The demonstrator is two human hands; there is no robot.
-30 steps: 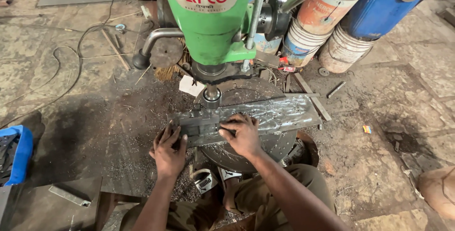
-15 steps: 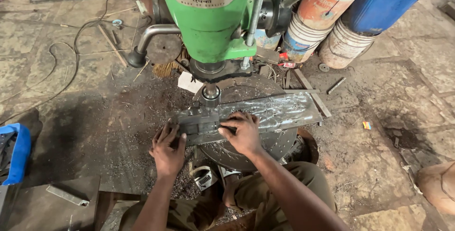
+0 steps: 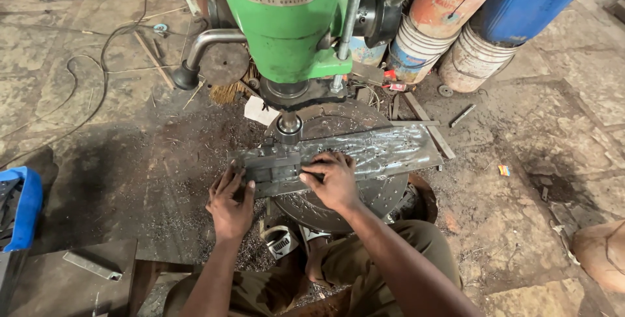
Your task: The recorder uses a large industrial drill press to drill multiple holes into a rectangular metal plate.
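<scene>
From the head view, we saw a long grey metal plate point(image 3: 364, 154) lying flat across the round drill table point(image 3: 345, 193) of a green drill press point(image 3: 286, 24), its left end under the spindle point(image 3: 288, 125). The left hand point(image 3: 229, 203) lay spread, fingers pressed against the plate's near left edge, gripping nothing. The right hand point(image 3: 333, 177) rested on top of the plate with its fingers curled down onto the surface, holding it flat rather than closing around it.

We judged that doing this well meant keeping both hands pressing down and well to the side of the spindle, with the plate seated flat on the table so it could not swing (a long plate like this would have plenty of leverage if the bit caught). Steady, even pressure from the 2 hands seemed to matter more than force.

Much was hard to make out. The drill bit itself was hidden behind the spindle nose, so we could not tell whether it touched the plate. The mark or hole being aimed at was not visible. The press's upper body was cut off at the top edge, as were the buckets point(image 3: 449, 17) and blue drum point(image 3: 527, 4) behind it. Metal shavings point(image 3: 163, 161) darkened the floor point(image 3: 560, 128).
</scene>
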